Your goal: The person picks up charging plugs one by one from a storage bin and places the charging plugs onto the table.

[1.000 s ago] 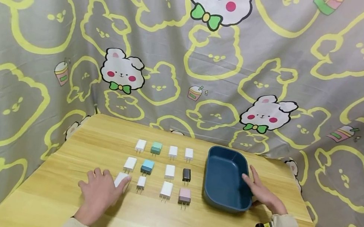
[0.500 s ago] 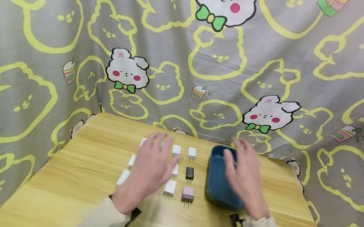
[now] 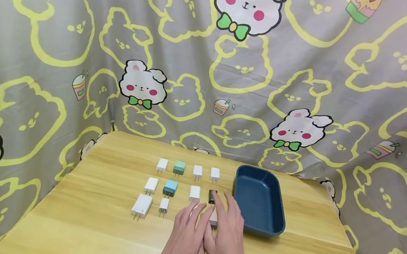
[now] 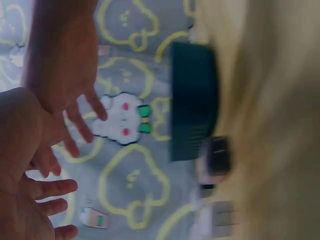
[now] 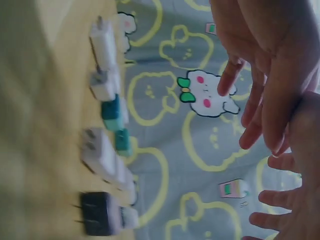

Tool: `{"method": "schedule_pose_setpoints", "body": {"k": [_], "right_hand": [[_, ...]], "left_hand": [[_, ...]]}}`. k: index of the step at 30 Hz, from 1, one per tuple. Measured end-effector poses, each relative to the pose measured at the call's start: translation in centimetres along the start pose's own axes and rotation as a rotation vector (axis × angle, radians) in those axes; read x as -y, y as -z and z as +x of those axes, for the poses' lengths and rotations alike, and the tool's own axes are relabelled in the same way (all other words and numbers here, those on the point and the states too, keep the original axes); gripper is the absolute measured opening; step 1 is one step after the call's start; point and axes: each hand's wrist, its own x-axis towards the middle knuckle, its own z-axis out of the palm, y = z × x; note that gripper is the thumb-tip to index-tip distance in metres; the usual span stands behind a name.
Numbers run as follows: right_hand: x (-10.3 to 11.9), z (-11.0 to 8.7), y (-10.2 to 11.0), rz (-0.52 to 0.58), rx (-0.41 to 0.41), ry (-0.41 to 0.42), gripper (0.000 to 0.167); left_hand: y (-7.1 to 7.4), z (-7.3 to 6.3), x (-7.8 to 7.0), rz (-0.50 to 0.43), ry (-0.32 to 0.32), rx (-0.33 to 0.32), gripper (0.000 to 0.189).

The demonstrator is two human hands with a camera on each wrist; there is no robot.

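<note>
My left hand (image 3: 185, 236) and right hand (image 3: 227, 238) meet side by side over the front of the table, thumbs close together, with nothing held. Their fingers reach forward, and in the right wrist view they look extended above the table. Beyond the fingertips, plug chargers lie in rows: a black charger (image 3: 212, 196), a white charger (image 3: 194, 192), a blue charger (image 3: 170, 187) and a green charger (image 3: 179, 167). Between the hands a pink charger (image 3: 213, 219) is mostly hidden. At the left are a large white charger (image 3: 142, 205) and a small white charger (image 3: 164, 205).
A dark blue rectangular bin (image 3: 279, 202) stands right of the chargers, with its inside in view. Behind the wooden table (image 3: 77, 213) hangs a grey curtain (image 3: 193, 54) printed with rabbits. More white chargers, such as one white charger (image 3: 215, 173), make up the back row.
Both hands have come inward and together at the front middle. The left hand has left the large white charger, and the right hand has left the bin's side. The chargers and bin stay put.
</note>
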Motion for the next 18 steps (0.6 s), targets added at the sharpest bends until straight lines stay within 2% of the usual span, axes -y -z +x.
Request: {"method": "schedule_pose_setpoints", "body": {"k": [5, 8, 10, 15, 18], "right_hand": [[0.2, -1.6, -1.1, 0.012, 0.024, -0.006, 0.060], [0.6, -2.2, -1.7, 0.015, 0.046, 0.009, 0.058], [0.8, -2.7, -2.0, 0.014, 0.054, 0.023, 0.057], [0.7, -3.4, -2.6, 0.003, 0.058, 0.032, 0.058], [0.5, -3.8, -2.7, 0.000, 0.078, 0.009, 0.058]], "left_hand": [[-0.8, -2.2, 0.2, 0.003, 0.039, 0.003, 0.045], [-0.9, -3.4, 0.5, 0.007, 0.070, -0.008, 0.063], [-1.1, -4.2, 0.7, 0.029, 0.076, -0.027, 0.067], [-1.8, -5.6, 0.8, 0.045, 0.099, -0.044, 0.064], [-2.2, -6.3, 0.7, 0.044, 0.131, -0.033, 0.057]]}}
